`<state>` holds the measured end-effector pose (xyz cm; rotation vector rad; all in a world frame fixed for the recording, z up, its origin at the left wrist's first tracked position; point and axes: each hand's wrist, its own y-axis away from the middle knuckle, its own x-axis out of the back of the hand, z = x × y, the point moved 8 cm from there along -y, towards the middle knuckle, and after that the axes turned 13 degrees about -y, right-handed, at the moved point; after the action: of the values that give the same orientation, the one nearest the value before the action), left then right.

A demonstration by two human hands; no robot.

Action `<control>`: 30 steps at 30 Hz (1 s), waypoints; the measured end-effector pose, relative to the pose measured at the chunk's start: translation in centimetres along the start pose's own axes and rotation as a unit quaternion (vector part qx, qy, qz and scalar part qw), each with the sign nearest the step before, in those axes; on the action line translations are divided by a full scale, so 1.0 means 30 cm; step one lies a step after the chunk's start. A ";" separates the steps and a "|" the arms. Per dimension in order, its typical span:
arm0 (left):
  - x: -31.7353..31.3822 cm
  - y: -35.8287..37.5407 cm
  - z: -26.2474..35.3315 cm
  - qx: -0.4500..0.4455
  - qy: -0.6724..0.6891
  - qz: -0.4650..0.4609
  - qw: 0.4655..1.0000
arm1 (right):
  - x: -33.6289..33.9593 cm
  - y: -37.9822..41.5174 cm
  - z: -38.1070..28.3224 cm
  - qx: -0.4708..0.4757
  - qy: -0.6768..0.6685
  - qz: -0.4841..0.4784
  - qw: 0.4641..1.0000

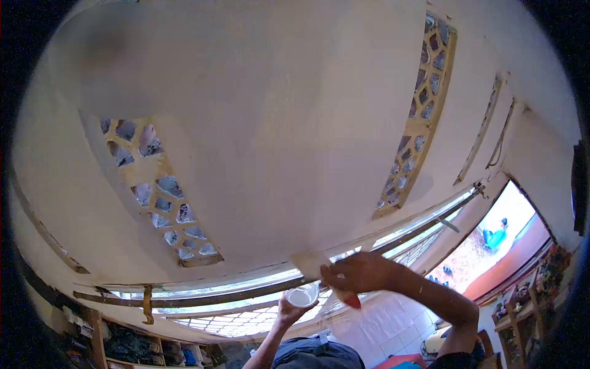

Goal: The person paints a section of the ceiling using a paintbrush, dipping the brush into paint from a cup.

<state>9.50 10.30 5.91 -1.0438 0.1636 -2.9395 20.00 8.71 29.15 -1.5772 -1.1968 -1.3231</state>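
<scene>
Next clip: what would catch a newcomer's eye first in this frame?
The pale wall fills most of the view, with two patterned lattice vents set into it at left and right. At the bottom centre, the left hand holds up a clear plastic cup, and the right hand grips a flat tan piece with a red tip just beside it. At far right, a bright doorway opens outside.
</scene>
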 end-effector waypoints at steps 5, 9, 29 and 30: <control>-0.038 0.006 -0.045 -0.029 0.055 0.056 0.996 | 0.319 -0.045 0.040 0.023 0.039 0.121 0.992; 0.008 0.009 0.010 -0.047 0.058 0.071 0.995 | 0.662 0.051 -0.147 0.069 0.305 0.349 0.883; -0.064 -0.020 -0.092 -0.037 0.052 0.020 0.998 | -0.006 0.024 -0.078 0.120 0.141 0.159 0.970; -0.069 -0.017 -0.094 -0.023 0.060 0.003 0.998 | -0.015 0.019 -0.080 0.123 0.139 0.155 0.970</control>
<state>9.35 11.17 2.48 -0.8698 0.2378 -3.0069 19.84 6.19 29.19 -1.2883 -0.8634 -1.1012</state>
